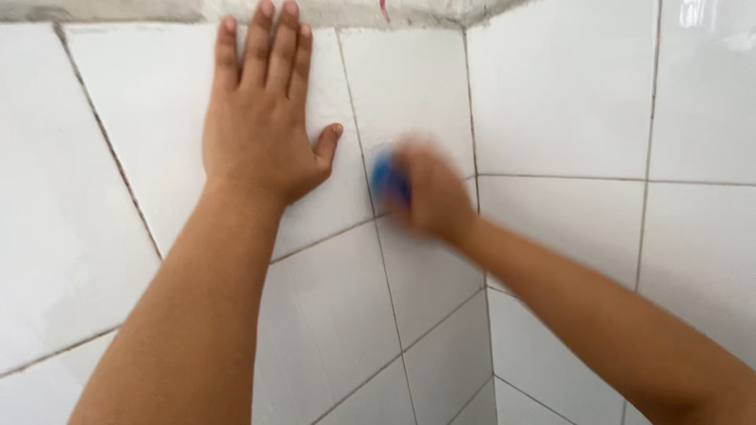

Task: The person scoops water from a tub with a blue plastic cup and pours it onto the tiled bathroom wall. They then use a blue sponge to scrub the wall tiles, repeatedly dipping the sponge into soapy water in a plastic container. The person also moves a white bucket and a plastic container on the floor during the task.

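2 hands (264, 118), 1 blue sponge (388, 177), tiles (551, 102).

White glossy tiles (551, 94) cover two walls that meet in a corner (472, 157). Dark grout lines (110, 149) run between them. Rough grey plaster (102, 9) shows along the top edge. Light is even.

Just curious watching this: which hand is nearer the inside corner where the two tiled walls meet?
Right. The right hand, gripping a blurred blue object, is just left of the corner; the left hand lies flat on the tiles farther left.
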